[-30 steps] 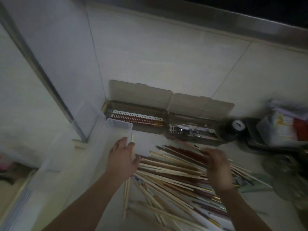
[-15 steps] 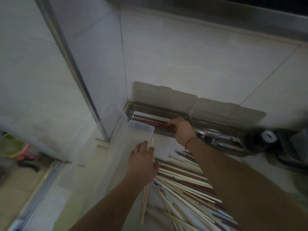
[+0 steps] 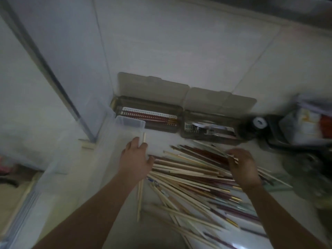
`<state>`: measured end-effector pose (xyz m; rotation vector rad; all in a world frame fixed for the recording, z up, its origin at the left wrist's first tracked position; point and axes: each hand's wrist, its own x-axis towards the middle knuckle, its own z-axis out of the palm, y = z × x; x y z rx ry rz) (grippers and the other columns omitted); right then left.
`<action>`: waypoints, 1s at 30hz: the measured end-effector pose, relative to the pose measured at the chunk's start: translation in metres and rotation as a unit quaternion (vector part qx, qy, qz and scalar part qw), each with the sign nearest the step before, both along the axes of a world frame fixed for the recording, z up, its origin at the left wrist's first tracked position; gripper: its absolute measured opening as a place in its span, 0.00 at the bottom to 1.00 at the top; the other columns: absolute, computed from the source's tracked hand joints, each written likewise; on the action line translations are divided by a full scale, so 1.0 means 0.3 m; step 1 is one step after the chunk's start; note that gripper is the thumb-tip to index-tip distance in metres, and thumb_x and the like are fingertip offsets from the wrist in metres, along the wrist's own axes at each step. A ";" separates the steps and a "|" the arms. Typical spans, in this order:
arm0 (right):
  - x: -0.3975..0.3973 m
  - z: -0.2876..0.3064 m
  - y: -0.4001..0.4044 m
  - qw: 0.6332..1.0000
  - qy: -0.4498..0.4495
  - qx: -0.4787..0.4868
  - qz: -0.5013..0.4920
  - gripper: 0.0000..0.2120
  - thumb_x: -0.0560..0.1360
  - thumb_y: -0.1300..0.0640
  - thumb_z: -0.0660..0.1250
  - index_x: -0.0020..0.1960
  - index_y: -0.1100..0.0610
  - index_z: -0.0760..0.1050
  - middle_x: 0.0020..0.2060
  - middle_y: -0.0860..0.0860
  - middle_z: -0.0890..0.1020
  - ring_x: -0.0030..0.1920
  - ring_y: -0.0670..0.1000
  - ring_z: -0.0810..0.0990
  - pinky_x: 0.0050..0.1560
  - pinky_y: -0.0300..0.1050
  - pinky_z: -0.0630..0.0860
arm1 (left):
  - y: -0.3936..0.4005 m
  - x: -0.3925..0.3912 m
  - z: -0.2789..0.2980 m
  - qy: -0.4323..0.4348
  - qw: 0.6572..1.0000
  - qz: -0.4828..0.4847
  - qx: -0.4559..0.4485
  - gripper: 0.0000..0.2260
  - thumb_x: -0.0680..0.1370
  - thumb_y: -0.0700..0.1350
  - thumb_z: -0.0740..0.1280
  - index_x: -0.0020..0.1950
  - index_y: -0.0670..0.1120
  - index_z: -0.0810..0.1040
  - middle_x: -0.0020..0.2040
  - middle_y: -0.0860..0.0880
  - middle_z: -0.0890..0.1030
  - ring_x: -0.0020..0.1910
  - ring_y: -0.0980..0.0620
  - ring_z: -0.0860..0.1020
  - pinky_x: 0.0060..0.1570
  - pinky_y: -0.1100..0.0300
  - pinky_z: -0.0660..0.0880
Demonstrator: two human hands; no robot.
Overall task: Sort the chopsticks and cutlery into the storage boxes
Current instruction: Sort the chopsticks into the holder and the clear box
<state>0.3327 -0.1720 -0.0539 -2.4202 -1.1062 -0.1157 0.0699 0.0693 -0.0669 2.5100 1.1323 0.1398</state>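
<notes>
Left hand (image 3: 135,158) holds pale wooden chopsticks (image 3: 141,186), fingers curled around them, beside clear plastic box (image 3: 130,123) near counter's left edge. Right hand (image 3: 243,165) over loose chopstick pile (image 3: 194,178), fingers bent down onto sticks (real grip or only touch, cannot tell, blurred). Two brown storage boxes (image 3: 149,114) stand open at counter's back edge against wall: left one with red chopsticks, right one (image 3: 210,128) with cutlery.
</notes>
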 end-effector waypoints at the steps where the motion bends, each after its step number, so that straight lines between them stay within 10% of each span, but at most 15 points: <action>1: -0.008 -0.019 -0.076 1.000 -0.004 -0.025 -0.011 0.10 0.70 0.71 0.70 0.48 0.60 0.82 0.44 0.57 0.82 0.46 0.62 0.79 0.50 0.46 0.72 | 0.001 0.001 0.000 0.002 1.000 0.001 0.000 0.21 0.72 0.55 0.67 0.62 0.47 0.76 0.66 0.42 0.69 0.61 0.41 0.71 0.59 0.50 0.72; 21: -0.167 -0.079 -0.344 0.984 0.026 -0.173 -0.040 0.08 0.71 0.60 0.72 0.47 0.49 0.83 0.47 0.49 0.83 0.48 0.57 0.77 0.48 0.49 0.73 | 0.007 -0.014 0.024 0.006 1.000 0.013 -0.011 0.21 0.73 0.53 0.69 0.63 0.46 0.77 0.67 0.41 0.70 0.63 0.39 0.71 0.60 0.47 0.72; 30: -0.085 0.011 -0.345 0.996 0.009 -0.085 -0.017 0.11 0.66 0.70 0.75 0.43 0.56 0.83 0.41 0.53 0.84 0.43 0.59 0.81 0.48 0.48 0.76 | 0.000 -0.011 0.043 0.020 1.000 0.015 -0.009 0.21 0.74 0.55 0.67 0.65 0.47 0.76 0.67 0.43 0.70 0.62 0.42 0.71 0.58 0.50 0.73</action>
